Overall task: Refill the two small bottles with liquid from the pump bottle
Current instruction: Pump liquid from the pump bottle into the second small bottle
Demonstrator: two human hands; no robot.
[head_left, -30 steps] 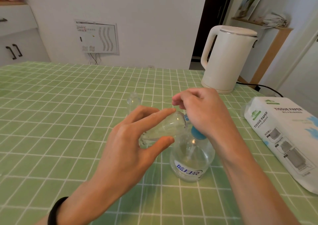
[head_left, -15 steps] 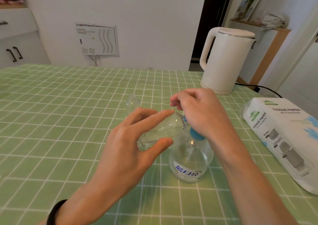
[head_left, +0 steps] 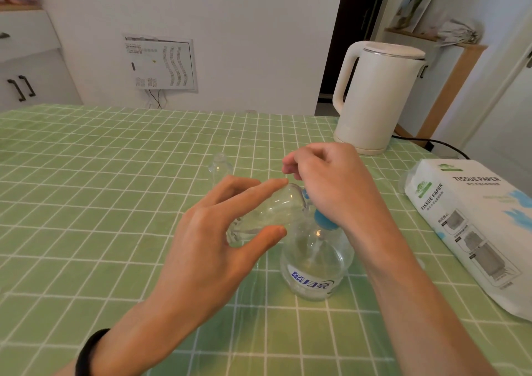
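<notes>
your left hand [head_left: 213, 243] pinches a small bottle [head_left: 270, 211] of clear plastic, index finger laid along its upper side and thumb under it, the other fingers spread loose. the bottle lies tilted almost on its side above the table [head_left: 86, 188], its mouth end turned toward the blue nozzle of the pump bottle [head_left: 313, 263]; whether mouth and nozzle touch is hidden by your fingers. your right hand [head_left: 325, 185] sits on top of the pump head with fingers curled, and the head is covered, so you cannot tell whether it grips the pump or only presses down on it. the pump bottle stands upright on the cloth near the middle of the table, just right of your left thumb, with the blue collar showing under your right wrist. the second small bottle [head_left: 220, 167] stands upright just beyond your left fingertips, apart from both hands. to the left of it the green checked cloth runs wide to the table's far edge by the wall. the right side is tighter: a tissue pack [head_left: 472, 226] lies lengthwise near your right forearm, well apart from the pump bottle, and passes out of the picture on the right. the white kettle [head_left: 377, 96] stands at the far right corner close to the table's edge, its cord [head_left: 431, 142] trailing off behind the pack. a black wristband [head_left: 89, 352] circles your left wrist.
</notes>
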